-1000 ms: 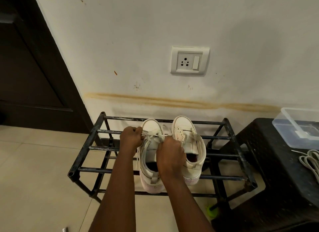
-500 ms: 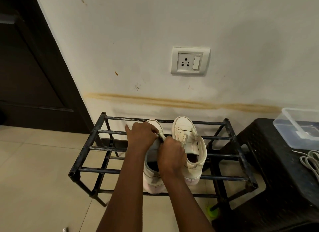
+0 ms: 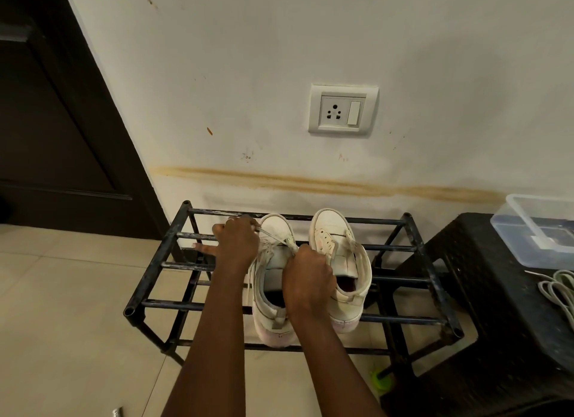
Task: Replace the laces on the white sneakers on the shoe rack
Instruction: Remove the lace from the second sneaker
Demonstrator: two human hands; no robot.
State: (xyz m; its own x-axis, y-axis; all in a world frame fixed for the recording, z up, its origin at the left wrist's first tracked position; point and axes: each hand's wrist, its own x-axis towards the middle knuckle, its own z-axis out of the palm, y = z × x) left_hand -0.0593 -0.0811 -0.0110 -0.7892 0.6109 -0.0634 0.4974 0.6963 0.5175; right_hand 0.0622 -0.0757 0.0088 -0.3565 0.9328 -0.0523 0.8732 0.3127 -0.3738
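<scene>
A stained cream wall [image 3: 279, 59] fills the back of the room, with a dark door [image 3: 46, 121] to the left and pale floor tiles [image 3: 62, 323] below. Against the wall stands a black metal shoe rack [image 3: 161, 261], and just to its right a black plastic desk [image 3: 481, 292].

The two white sneakers sit side by side on the rack's top bars, near its middle. Both point their toes at the wall and their heels out into the room, so their long axes run across the bars, front to back. The left sneaker [image 3: 276, 230] is partly covered by the person's arms; the right sneaker [image 3: 332, 227] stands just beside it with its tongue loose.

On the desk lie a clear plastic box [image 3: 534, 230] and a bundle of white cords [image 3: 556, 289]. A white socket plate [image 3: 343, 111] sits on the wall above the shoes.

The right hand [image 3: 307, 280] is curled over the left sneaker's tongue and grips it there. The left hand [image 3: 237, 246] pinches the lace [image 3: 273, 235] and holds it out leftward from the eyelets, with one finger stretched straight.
</scene>
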